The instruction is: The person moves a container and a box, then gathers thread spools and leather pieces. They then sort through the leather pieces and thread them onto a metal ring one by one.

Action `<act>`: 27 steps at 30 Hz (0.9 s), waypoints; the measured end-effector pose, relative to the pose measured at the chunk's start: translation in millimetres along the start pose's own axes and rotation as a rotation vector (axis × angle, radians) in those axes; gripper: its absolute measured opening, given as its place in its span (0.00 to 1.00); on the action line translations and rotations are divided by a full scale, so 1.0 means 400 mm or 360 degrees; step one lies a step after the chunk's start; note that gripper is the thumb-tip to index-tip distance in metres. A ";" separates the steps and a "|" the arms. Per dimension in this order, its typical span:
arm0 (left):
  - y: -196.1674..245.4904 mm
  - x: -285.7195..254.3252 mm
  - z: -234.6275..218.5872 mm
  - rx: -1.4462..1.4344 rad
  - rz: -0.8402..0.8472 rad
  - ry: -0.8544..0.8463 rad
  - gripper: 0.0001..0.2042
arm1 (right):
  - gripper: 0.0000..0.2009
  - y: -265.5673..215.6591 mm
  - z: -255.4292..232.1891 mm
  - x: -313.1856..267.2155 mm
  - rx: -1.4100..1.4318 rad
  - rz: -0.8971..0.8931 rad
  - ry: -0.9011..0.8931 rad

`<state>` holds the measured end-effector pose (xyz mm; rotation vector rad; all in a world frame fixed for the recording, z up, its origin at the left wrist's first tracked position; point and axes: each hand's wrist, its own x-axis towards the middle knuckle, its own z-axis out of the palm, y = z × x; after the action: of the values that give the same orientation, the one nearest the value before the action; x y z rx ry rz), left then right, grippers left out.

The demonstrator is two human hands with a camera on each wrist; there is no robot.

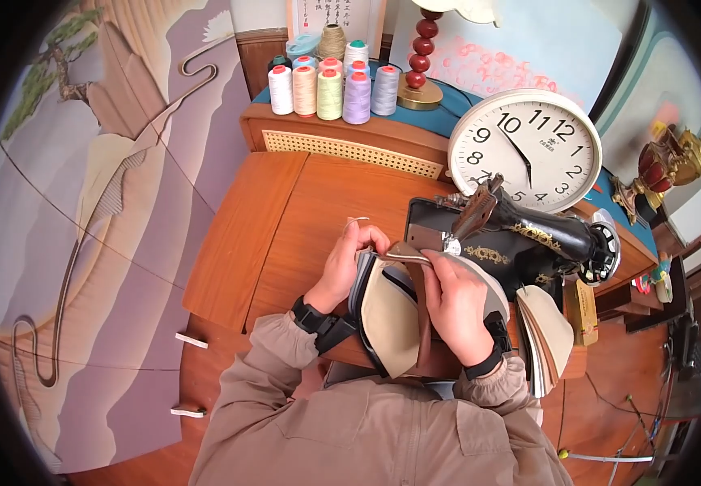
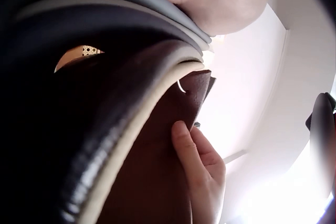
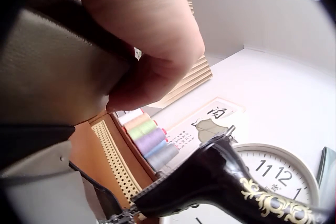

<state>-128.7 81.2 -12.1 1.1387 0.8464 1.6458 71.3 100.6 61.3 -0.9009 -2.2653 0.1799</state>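
Observation:
A bundle of leather-like swatches (image 1: pixel 391 316) in cream, grey, black and brown fans out in front of the person's chest. The left hand (image 1: pixel 340 267) grips the bundle at its upper left corner. A short white cord (image 1: pixel 358 219) sticks out by that hand's fingertips, and a bit of white cord (image 2: pixel 181 86) also shows against the brown swatch (image 2: pixel 152 176) in the left wrist view. Thumb and fingers of the right hand (image 1: pixel 457 304) pinch the brown swatch along its edge, lifting it apart from the cream one. In the right wrist view, the right hand's curled fingers hide part of the swatch.
A black sewing machine (image 1: pixel 528 235) stands just beyond the right hand, with a round clock (image 1: pixel 528 146) behind it. Another fan of swatches (image 1: pixel 546 336) lies at the right. Several thread spools (image 1: pixel 330 93) and a lamp (image 1: pixel 421 61) line the back shelf (image 1: pixel 415 142). Wooden tabletop (image 1: pixel 318 202) spreads below.

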 end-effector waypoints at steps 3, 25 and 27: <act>-0.010 -0.003 -0.010 0.0284 -0.0057 -0.0162 0.34 | 0.11 0.006 -0.009 0.015 -0.0045 -0.0156 0.0153; -0.033 -0.017 -0.011 -0.0079 -0.0385 -0.0343 0.34 | 0.13 -0.025 -0.045 -0.024 0.0089 -0.0311 0.0184; -0.040 -0.023 0.000 0.0147 -0.0272 -0.0269 0.34 | 0.11 -0.026 -0.047 -0.020 0.0159 -0.0221 0.0193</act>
<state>-122.7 77.8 -29.1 1.2162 0.8917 1.3628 81.8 85.3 74.9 -0.6818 -2.1764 0.1697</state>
